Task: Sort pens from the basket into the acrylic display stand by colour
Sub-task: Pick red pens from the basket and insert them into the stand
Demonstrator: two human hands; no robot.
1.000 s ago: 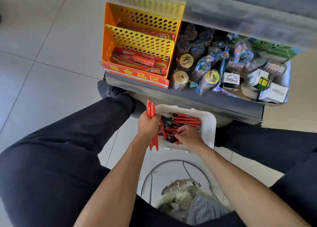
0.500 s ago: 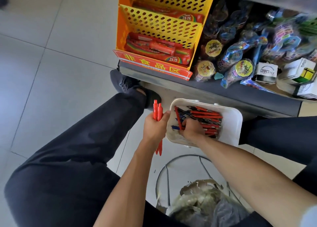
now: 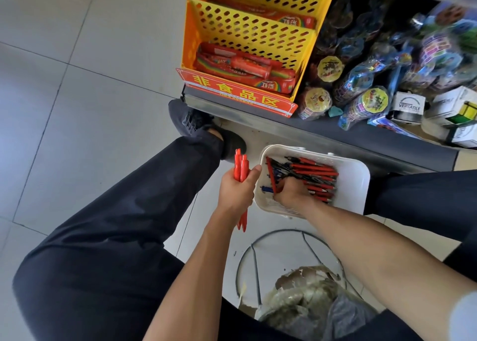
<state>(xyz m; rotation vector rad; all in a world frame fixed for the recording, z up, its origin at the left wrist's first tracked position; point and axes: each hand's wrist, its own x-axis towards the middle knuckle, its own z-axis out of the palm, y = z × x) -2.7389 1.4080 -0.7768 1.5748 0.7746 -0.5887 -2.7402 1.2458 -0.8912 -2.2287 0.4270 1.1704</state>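
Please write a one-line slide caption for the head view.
Left hand grips red pens; right hand digs in white basket.

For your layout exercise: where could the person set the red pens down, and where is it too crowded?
Free: grey floor tiles left of the yellow rack, and the white basket's bare right end. Crowded: the shelf of toys.
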